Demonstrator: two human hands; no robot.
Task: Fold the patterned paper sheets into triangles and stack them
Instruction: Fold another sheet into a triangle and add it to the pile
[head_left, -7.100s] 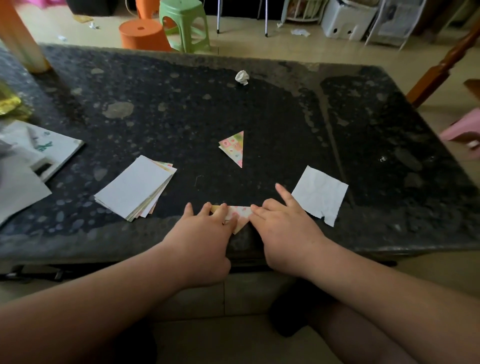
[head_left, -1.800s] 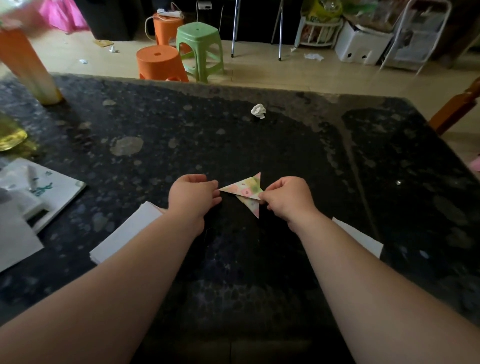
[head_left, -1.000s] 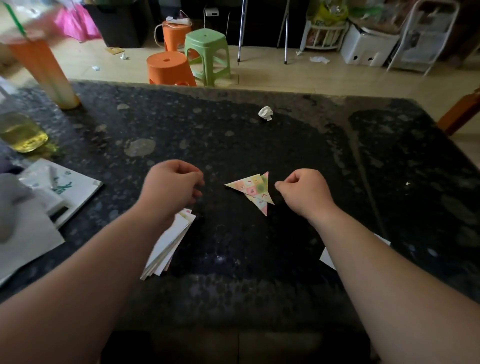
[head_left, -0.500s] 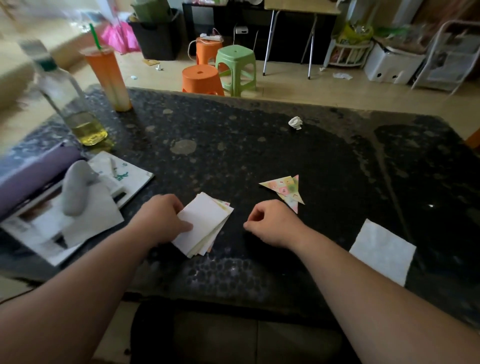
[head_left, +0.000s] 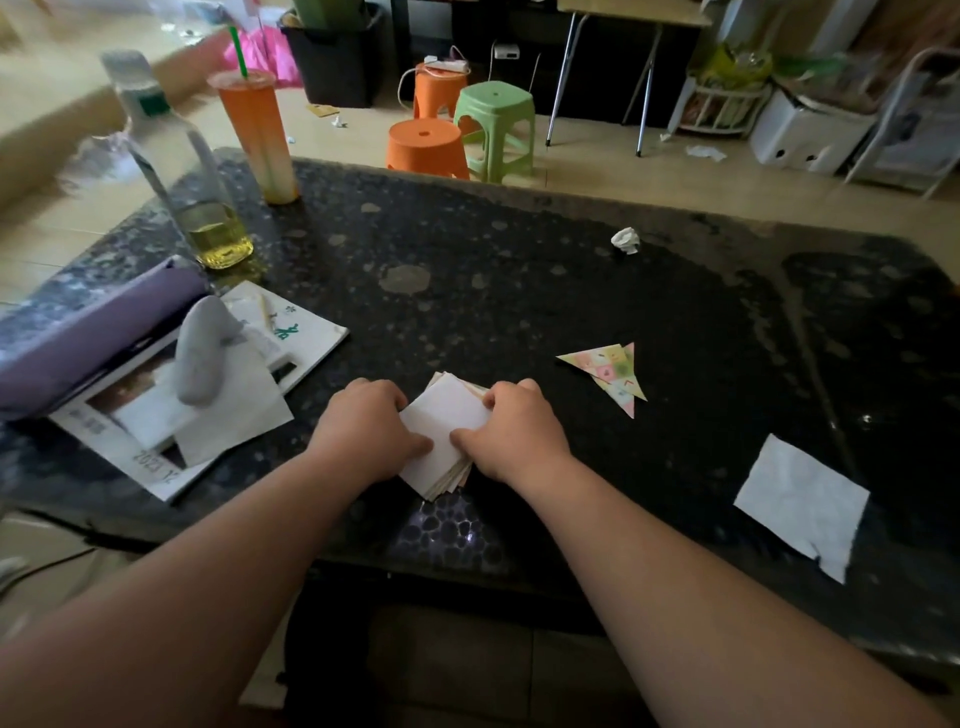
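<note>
Mid-frame: dark speckled stone table (head_left: 519, 291). Lower centre, white-backed patterned paper stack (head_left: 447, 421) is gripped at both sides by curled left hand (head_left: 363, 434) & right hand (head_left: 514, 434). Sheets prob. light, floppy: top one best peeled at a corner. Centre-right, folded pastel triangles (head_left: 610, 374) are laid.

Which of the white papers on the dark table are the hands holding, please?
The stack of square white-faced sheets, gripped by left hand and right hand; the torn white sheet lies untouched at right.

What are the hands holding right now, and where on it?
The stack of paper sheets: the left hand grips its left edge, the right hand its right edge, thumbs on top.
</note>
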